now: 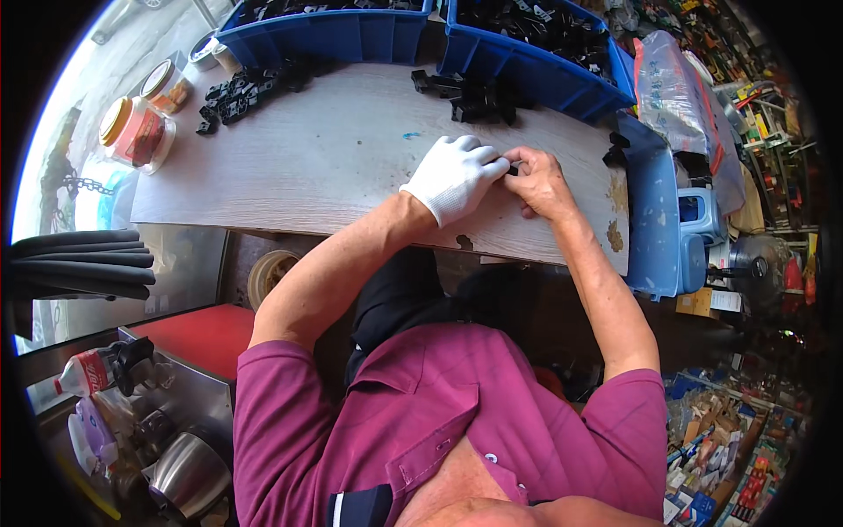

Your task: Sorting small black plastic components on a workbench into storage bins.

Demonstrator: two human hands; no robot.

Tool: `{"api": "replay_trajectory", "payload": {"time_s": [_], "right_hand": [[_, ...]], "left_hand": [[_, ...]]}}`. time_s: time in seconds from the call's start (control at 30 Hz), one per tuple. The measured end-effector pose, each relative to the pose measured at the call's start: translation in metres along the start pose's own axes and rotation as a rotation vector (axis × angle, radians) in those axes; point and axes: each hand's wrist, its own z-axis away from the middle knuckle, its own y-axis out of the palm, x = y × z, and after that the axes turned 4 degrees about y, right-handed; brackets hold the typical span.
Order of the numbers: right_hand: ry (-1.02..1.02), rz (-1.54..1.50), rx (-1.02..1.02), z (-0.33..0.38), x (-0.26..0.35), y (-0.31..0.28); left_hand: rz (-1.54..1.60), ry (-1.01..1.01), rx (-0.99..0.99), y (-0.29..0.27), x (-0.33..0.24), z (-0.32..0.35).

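My left hand (454, 180), in a white knit glove, is closed, with its fingertips meeting my bare right hand (544, 186) above the table (334, 167). Between the two sits a small black part (513, 170), mostly covered by fingers. My right thumb and index finger pinch it from the right; the left fingers close on its other side. Just beyond my hands lies a loose heap of black plastic pieces (483, 101). A second heap of similar pieces (239, 95) spreads over the far left of the table.
Two blue bins (329, 42) filled with black pieces stand along the far edge. Lidded jars (136, 132) stand at the left corner. Some black pieces (616, 151) lie at the right edge, beside a blue container (654, 206). A steel kettle (189, 474) sits at lower left.
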Motion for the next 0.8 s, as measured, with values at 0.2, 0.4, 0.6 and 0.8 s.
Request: {"api": "replay_trajectory", "payload": {"time_s": [0.2, 0.4, 0.6, 0.8], "right_hand": [[0.032, -0.245, -0.011, 0.000, -0.017, -0.008], [0.128, -0.504, -0.130, -0.011, -0.029, -0.031], [0.200, -0.642, -0.592, -0.048, -0.074, -0.099], [0.046, -0.415, -0.401, -0.064, -0.042, -0.068]], "left_hand": [[-0.281, -0.142, -0.400, -0.034, 0.063, 0.003], [-0.885, -0.536, -0.091, -0.061, 0.184, 0.060], [-0.605, -0.270, -0.151, -0.044, 0.150, 0.050], [-0.385, -0.266, -0.175, -0.042, 0.109, 0.047]]}}
